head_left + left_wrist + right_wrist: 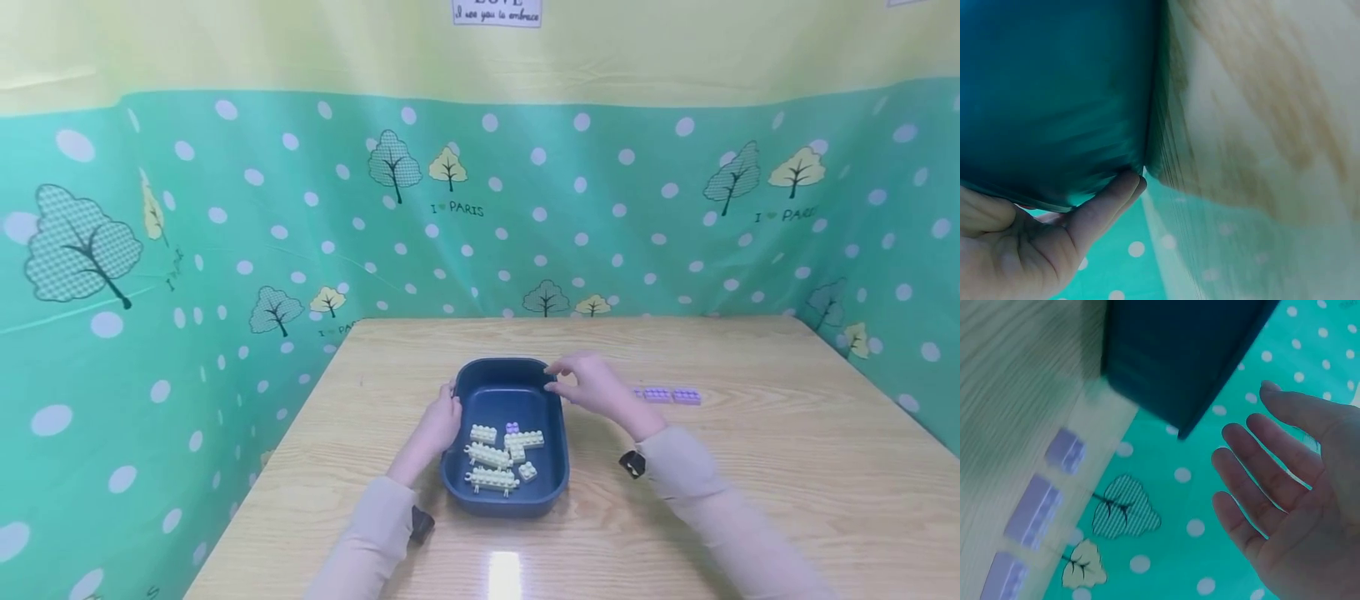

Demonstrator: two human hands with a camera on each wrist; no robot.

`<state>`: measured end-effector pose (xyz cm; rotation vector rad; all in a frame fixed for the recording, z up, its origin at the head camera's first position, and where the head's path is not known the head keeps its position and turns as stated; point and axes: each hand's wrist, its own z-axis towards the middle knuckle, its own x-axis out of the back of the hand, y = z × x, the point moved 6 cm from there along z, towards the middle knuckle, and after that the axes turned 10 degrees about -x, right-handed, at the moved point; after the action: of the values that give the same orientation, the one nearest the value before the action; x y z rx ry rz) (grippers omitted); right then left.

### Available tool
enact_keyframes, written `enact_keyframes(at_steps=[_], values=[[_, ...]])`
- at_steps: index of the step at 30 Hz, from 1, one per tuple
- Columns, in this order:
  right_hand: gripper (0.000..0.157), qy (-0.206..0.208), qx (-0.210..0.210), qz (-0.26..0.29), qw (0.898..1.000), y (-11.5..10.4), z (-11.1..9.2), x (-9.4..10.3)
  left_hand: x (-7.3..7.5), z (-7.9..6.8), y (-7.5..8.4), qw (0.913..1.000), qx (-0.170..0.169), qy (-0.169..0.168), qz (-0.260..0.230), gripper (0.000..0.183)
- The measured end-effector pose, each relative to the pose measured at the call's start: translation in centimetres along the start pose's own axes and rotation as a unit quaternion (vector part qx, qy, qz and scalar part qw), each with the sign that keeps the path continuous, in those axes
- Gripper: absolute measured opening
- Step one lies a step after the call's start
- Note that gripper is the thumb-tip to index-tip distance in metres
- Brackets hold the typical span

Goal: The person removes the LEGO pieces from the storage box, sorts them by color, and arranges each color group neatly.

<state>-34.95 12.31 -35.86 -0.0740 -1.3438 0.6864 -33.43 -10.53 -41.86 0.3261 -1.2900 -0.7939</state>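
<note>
Probably stiff and light, the box (498, 407) is best held by both sides, left hand (440, 422) gripping one, right hand (589, 386) loosely spread near the far right corner.

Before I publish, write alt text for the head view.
A left hand grips the left side of a blue tray holding pale bricks and one purple brick; a right hand is at its far right corner. More purple bricks lie to the right on a table, before a dotted curtain.

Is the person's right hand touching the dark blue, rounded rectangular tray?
Apart. The right wrist view shows green, white-dotted cloth in the gap between the right hand and the tray.
</note>
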Motion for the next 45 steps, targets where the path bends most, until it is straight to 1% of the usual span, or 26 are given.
enact_keyframes(at_steps=[5, 9, 13, 16, 24, 33, 39, 45], values=[[0.026, -0.004, 0.036, -0.003, 0.999, -1.5, 0.3, -1.3, 0.0, 0.0, 0.2, 1.0, -0.004, 0.001, 0.0, 0.043], [0.024, -0.02, 0.053, -0.006, 0.998, -2.4, 0.7, -2.6, 0.1, -0.1, 0.1, 1.0, -0.002, 0.0, -0.006, 0.043], [0.023, -0.039, 0.042, -0.01, 0.998, -3.0, 0.8, -3.9, 0.0, -0.1, 0.0, 0.9999, 0.003, 0.0, -0.01, 0.044], [0.023, -0.052, 0.042, -0.011, 0.998, -3.6, 0.8, -4.7, 0.0, -0.1, -0.1, 0.9999, 0.006, 0.0, -0.01, 0.044], [0.017, -0.083, 0.056, -0.008, 0.995, -4.0, 0.6, -6.6, -0.1, -0.1, 0.0, 0.9999, 0.01, -0.007, -0.011, 0.044], [0.013, -0.077, 0.058, -0.013, 0.995, -4.0, 0.2, -7.2, -0.1, -0.3, 0.1, 0.9999, 0.005, -0.005, -0.013, 0.045], [0.019, -0.09, 0.056, -0.012, 0.994, -3.9, 0.0, -7.3, 0.0, -0.2, 0.1, 1.0, 0.004, -0.003, 0.0, 0.044], [0.018, -0.09, 0.084, -0.039, 0.992, -4.1, 0.0, -7.4, 0.0, -0.2, 0.1, 1.0, 0.008, -0.004, 0.001, 0.044]])
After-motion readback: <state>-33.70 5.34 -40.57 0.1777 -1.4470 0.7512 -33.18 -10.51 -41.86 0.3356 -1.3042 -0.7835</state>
